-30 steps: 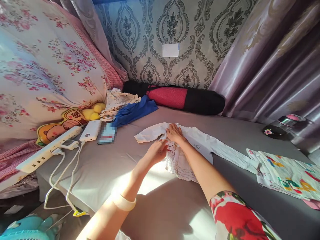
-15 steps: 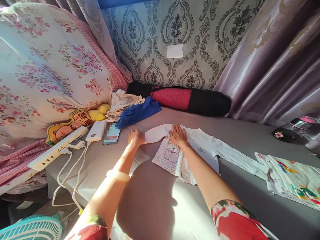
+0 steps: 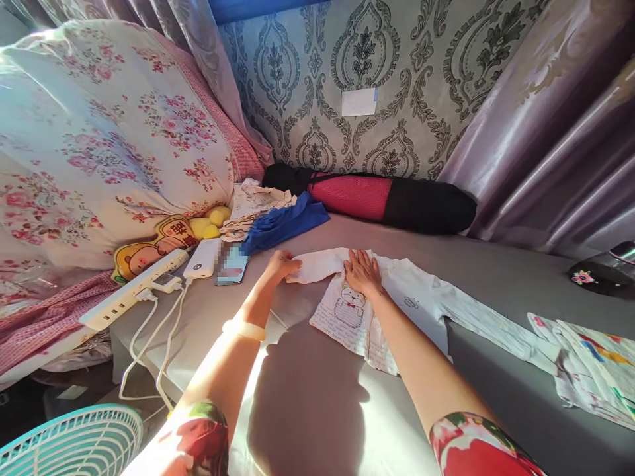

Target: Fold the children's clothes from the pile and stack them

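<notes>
A small white long-sleeved shirt (image 3: 411, 301) lies spread on the grey bed sheet, a bear print on its front panel. The fingers of my left hand (image 3: 282, 266) pinch the cuff of its left-hand sleeve, which reaches out sideways. My right hand (image 3: 364, 272) rests flat on the shirt, fingers stretched out, near where that sleeve meets the body and just above the bear. The other sleeve runs to the right, its end touching a folded stack of printed clothes (image 3: 590, 370).
Behind the shirt lies a long black and red bag (image 3: 347, 196). To the left are blue clothing (image 3: 285, 221), a phone (image 3: 232, 266), a white power bank (image 3: 202, 258) and a power strip (image 3: 133, 289) with cables. A fan (image 3: 74, 439) stands below the bed edge.
The view has swung slightly left, so everything sits farther right. My left hand has shifted its hold at the cuff; my right hand stays flat on the shirt.
</notes>
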Demonstrator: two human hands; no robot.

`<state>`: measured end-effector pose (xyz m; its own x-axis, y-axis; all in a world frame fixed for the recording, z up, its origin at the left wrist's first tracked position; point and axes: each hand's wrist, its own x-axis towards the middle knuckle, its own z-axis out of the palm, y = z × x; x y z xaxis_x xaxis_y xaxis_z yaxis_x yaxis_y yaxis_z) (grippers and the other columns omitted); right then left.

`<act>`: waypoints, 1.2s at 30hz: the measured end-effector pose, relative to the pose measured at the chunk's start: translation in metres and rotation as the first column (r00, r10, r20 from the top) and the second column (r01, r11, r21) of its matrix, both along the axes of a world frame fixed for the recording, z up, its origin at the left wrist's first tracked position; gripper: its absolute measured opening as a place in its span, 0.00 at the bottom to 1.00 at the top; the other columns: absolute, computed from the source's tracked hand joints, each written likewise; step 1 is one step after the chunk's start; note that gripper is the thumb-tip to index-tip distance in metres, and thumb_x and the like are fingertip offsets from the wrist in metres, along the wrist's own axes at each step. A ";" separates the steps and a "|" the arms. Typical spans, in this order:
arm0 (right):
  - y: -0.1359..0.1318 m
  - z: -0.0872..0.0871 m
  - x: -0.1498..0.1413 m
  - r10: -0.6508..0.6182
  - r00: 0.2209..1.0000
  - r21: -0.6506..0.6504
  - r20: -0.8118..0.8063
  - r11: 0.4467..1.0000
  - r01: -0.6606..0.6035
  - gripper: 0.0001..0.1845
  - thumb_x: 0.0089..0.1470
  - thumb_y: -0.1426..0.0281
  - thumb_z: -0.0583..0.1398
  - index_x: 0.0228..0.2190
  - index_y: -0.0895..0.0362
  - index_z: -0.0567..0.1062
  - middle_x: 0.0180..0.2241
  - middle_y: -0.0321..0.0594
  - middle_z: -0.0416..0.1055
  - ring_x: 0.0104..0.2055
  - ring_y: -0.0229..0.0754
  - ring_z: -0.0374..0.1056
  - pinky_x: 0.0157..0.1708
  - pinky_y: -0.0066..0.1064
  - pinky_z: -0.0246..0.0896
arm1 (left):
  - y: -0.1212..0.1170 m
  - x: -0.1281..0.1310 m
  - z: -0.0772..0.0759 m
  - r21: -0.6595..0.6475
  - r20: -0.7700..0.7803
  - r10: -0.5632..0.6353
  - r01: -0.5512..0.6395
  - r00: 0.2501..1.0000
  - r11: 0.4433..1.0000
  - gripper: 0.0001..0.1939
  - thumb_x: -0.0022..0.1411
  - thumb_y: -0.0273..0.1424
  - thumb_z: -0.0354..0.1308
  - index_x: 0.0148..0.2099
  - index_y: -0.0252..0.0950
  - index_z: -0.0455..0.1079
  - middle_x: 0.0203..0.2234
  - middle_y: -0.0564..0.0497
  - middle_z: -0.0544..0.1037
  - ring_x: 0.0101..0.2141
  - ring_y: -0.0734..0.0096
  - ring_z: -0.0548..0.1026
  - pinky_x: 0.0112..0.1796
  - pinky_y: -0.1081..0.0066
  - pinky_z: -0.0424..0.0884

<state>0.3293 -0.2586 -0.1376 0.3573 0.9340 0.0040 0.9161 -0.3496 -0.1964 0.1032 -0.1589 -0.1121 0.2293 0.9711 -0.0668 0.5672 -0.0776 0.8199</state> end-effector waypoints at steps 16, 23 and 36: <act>-0.008 0.004 -0.002 0.031 1.000 0.029 0.004 0.999 -0.031 0.35 0.66 0.51 0.41 0.68 0.52 0.52 0.70 0.48 0.45 0.71 0.51 0.37 0.66 0.48 0.30 | 0.050 0.013 0.001 0.216 -0.244 0.089 -0.035 0.966 0.976 0.13 0.56 0.33 0.58 0.43 0.35 0.75 0.40 0.44 0.79 0.43 0.59 0.76 0.41 0.68 0.70; -0.005 0.003 -0.002 0.014 1.000 0.012 0.006 1.000 -0.014 0.35 0.65 0.49 0.42 0.67 0.50 0.54 0.70 0.48 0.45 0.71 0.51 0.36 0.66 0.48 0.28 | 0.037 0.017 -0.009 0.283 -0.434 0.106 0.024 0.895 0.959 0.15 0.62 0.33 0.53 0.49 0.36 0.73 0.46 0.39 0.76 0.50 0.52 0.74 0.47 0.61 0.69; -0.004 -0.004 -0.002 0.003 0.999 0.048 0.050 0.999 -0.006 0.29 0.68 0.58 0.40 0.67 0.47 0.54 0.70 0.44 0.46 0.71 0.49 0.39 0.66 0.48 0.32 | -0.043 0.087 -0.018 0.275 -0.561 -0.448 0.667 0.696 0.693 0.24 0.72 0.36 0.37 0.65 0.39 0.59 0.65 0.45 0.62 0.66 0.60 0.56 0.63 0.54 0.52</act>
